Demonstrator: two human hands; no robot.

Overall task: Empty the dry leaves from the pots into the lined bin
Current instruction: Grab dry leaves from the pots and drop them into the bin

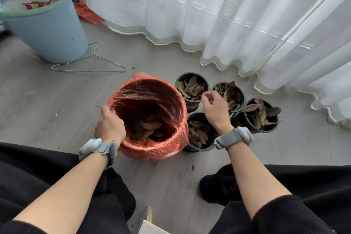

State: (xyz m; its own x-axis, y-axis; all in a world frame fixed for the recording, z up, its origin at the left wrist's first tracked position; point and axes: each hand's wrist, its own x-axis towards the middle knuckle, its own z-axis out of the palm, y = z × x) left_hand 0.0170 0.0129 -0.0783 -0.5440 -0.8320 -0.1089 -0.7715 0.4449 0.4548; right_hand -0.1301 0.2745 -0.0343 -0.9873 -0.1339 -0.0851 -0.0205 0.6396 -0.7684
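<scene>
A bin lined with an orange plastic bag (171, 89) stands on the floor in front of me, with some dry brown leaves (150, 127) at its bottom. My left hand (109, 125) grips the bin's near-left rim. Several black pots of dry leaves stand right of the bin: a far one (191, 87), a near one (199, 135), one behind my hand (232, 93), and the rightmost (262, 114). My right hand (215, 108) hovers above the pots, fingers loosely curled and holding nothing.
A pale blue bucket (51, 32) with a printed bag inside stands at the far left. A green wire hanger (89, 66) lies on the grey floor beside it. White curtains (228, 15) hang along the back and right. My dark-clothed knees frame the foreground.
</scene>
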